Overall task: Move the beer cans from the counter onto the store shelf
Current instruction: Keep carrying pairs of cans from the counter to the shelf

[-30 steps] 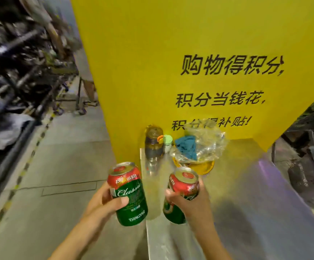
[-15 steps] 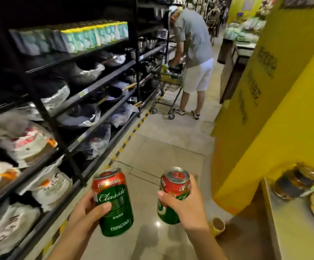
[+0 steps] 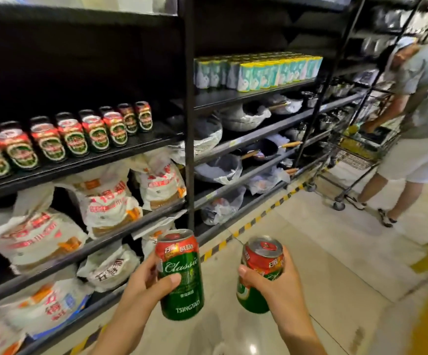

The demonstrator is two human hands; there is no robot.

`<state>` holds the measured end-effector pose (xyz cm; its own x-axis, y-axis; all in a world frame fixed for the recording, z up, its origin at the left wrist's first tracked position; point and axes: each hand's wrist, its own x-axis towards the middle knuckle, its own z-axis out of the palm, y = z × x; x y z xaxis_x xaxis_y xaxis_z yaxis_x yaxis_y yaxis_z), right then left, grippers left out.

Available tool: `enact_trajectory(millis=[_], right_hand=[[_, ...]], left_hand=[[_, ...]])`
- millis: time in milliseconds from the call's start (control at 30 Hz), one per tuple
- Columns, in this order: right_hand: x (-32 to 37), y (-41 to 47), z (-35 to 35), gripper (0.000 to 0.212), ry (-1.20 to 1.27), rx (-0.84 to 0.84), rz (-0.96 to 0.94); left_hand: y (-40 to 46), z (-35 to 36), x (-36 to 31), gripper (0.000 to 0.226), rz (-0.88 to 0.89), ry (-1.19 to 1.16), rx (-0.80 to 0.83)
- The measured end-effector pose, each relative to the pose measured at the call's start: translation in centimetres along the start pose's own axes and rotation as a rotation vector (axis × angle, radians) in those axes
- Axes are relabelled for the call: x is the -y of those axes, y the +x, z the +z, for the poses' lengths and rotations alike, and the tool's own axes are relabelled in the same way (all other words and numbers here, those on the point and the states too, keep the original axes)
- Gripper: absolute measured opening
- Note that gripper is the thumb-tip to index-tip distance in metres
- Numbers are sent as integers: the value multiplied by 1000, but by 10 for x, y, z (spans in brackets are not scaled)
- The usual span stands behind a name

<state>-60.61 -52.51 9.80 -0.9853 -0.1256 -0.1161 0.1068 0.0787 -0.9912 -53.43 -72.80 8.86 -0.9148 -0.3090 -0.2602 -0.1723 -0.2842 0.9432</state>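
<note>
My left hand (image 3: 143, 285) grips a green and red beer can (image 3: 180, 274), upright, label facing me. A second can (image 3: 260, 272) of the same kind is held by my right hand (image 3: 276, 288), tilted slightly, its top visible. Both are carried low over the aisle floor, in front of a black store shelf (image 3: 79, 163). On that shelf, up and to the left, stands a row of several matching beer cans (image 3: 72, 135). To the right of the row the shelf board is bare.
White sacks (image 3: 110, 203) fill the lower shelves. Teal packs (image 3: 256, 70) and wrapped pans (image 3: 246, 114) sit in the bay to the right. A person (image 3: 417, 124) bends over a shopping cart (image 3: 358, 155) at the far right. A yellow surface edges the bottom right.
My view has swung left from the yellow pillar and counter to face the shelves. Both hands still carry their cans; the row of cans on the shelf has come into sight.
</note>
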Motion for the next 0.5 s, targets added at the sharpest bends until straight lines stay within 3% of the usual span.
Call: enact_trajectory(millis=[133, 333, 500], right_hand=[[10, 71, 12, 56, 1, 78, -50], [30, 174, 31, 76, -24, 207, -111], [41, 231, 54, 55, -38, 319, -130]], left_hand=[[47, 11, -18, 104, 54, 23, -40], [117, 28, -48, 75, 168, 11, -139], [161, 16, -57, 74, 151, -95, -327]])
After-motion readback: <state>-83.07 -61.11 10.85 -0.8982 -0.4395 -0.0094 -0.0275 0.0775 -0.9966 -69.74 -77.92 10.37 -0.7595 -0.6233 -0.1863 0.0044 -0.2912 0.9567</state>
